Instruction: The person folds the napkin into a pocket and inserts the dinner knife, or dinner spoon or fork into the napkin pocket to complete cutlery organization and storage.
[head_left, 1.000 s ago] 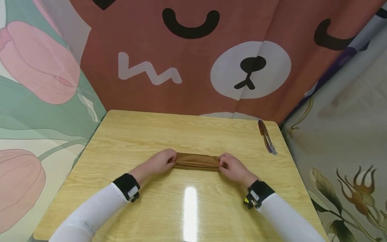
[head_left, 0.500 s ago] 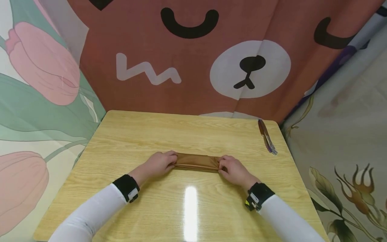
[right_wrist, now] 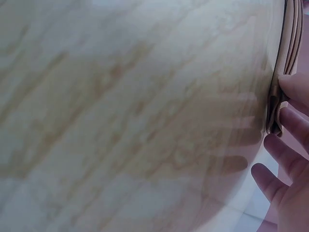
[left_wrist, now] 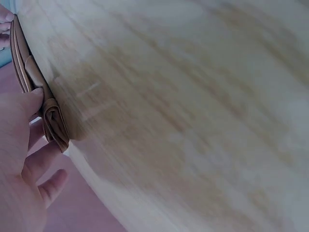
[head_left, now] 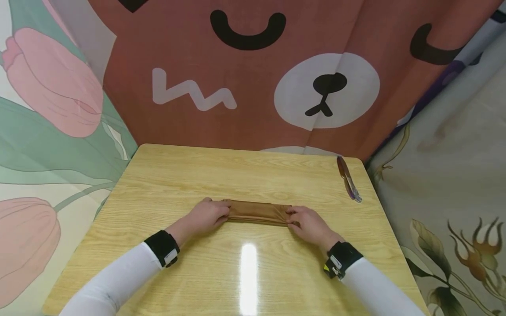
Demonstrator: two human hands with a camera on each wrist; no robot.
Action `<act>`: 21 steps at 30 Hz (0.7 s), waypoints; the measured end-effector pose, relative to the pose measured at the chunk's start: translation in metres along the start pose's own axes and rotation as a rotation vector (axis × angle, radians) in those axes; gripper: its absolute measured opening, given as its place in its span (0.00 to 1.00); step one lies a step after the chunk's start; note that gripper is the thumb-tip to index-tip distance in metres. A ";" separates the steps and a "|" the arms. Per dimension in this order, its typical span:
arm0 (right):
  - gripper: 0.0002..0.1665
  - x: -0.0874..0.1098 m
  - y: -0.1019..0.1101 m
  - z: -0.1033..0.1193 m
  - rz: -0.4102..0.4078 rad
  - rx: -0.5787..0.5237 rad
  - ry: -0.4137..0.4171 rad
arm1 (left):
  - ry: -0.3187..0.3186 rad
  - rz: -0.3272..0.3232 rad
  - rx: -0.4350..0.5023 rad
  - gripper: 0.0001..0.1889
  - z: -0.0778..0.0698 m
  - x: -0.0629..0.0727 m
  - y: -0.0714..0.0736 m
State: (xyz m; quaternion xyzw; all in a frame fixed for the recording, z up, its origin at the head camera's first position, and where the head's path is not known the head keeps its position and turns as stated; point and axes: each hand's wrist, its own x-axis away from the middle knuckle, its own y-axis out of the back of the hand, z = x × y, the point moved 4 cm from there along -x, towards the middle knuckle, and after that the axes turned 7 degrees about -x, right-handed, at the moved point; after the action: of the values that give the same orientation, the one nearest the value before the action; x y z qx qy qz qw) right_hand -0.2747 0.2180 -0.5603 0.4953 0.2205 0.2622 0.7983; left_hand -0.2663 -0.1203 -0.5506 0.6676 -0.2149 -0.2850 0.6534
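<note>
A brown cloth (head_left: 257, 212), folded into a long flat strip with a slight sheen, lies crosswise on the wooden table. My left hand (head_left: 207, 214) holds its left end; the left wrist view shows the thumb on the folded layers (left_wrist: 50, 118) and other fingers beside the rolled end. At the opposite end, my right hand (head_left: 310, 224) pinches the strip between thumb and fingers. In the right wrist view, the thumb touches the cloth (right_wrist: 288, 53), with the lower fingers spread. Small creases show near the right fingertips.
A slim brown item with a purplish, clear end (head_left: 348, 180) lies near the table's back right corner. The pale wooden table (head_left: 178, 171) meets a printed bear curtain (head_left: 189, 123) at the back. Flowered fabric hangs on both sides.
The gap along the strip's front has closed, and its upper surface now looks flatter. Both hands have shifted slightly outward and toward me, staying at the cloth's ends.
</note>
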 end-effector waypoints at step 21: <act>0.10 -0.016 0.011 0.020 0.014 0.120 -0.043 | 0.031 -0.006 0.033 0.09 -0.003 0.010 -0.006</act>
State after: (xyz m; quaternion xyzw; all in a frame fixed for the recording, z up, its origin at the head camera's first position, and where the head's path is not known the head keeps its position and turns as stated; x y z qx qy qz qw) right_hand -0.2769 0.1978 -0.5405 0.5493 0.2152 0.2432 0.7700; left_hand -0.2576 -0.1241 -0.5576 0.6832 -0.2073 -0.2730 0.6448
